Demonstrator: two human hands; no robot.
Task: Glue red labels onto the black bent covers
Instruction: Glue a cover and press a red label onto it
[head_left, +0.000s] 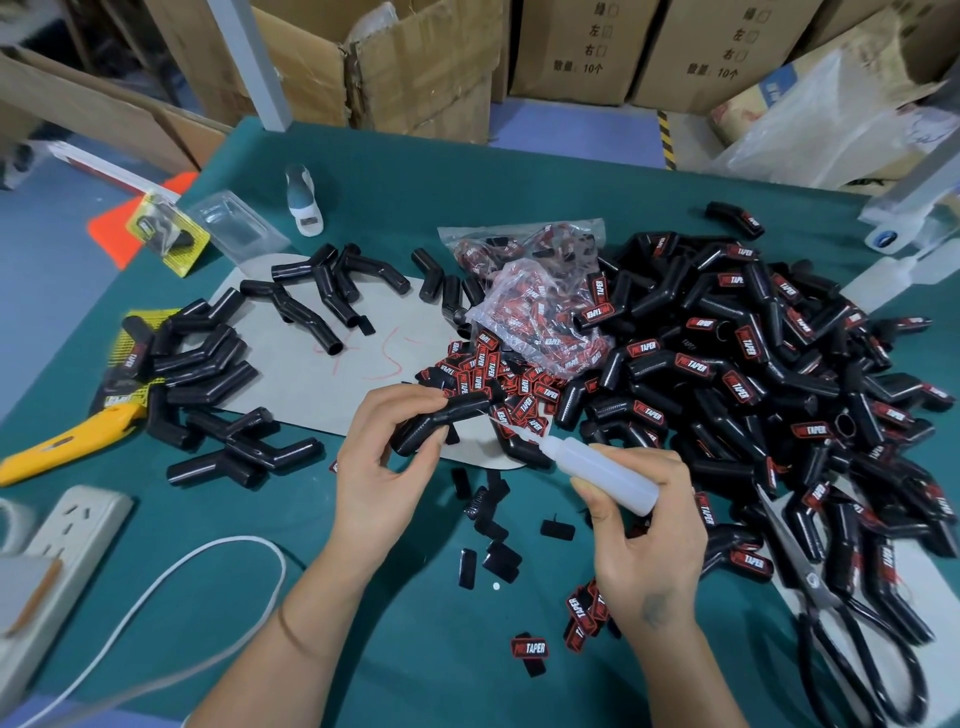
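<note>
Black plastic fills the left hand: its thumb and fingertips pinch one black bent cover, held tilted above the green table, near the middle. The right hand grips a translucent glue bottle, fingers curled round its body. The bottle's thin nozzle points left and far, toward the held cover; the tip sits just beside the cover's right end, and whether it touches cannot be told.

Immediately beyond the hands lies a loose heap of red labels, spilling from a clear plastic bag onto a grey cardboard sheet. A few more labels lie near the right wrist, one face up.

To the right, a large pile of labelled covers occupies the table. To the left, unlabelled covers lie in a smaller group on and around the cardboard.

At the near right, black-handled scissors rest against the large pile. At the far left edge lie a yellow utility knife, a white power strip and its white cable. Cardboard boxes stand beyond the table.
</note>
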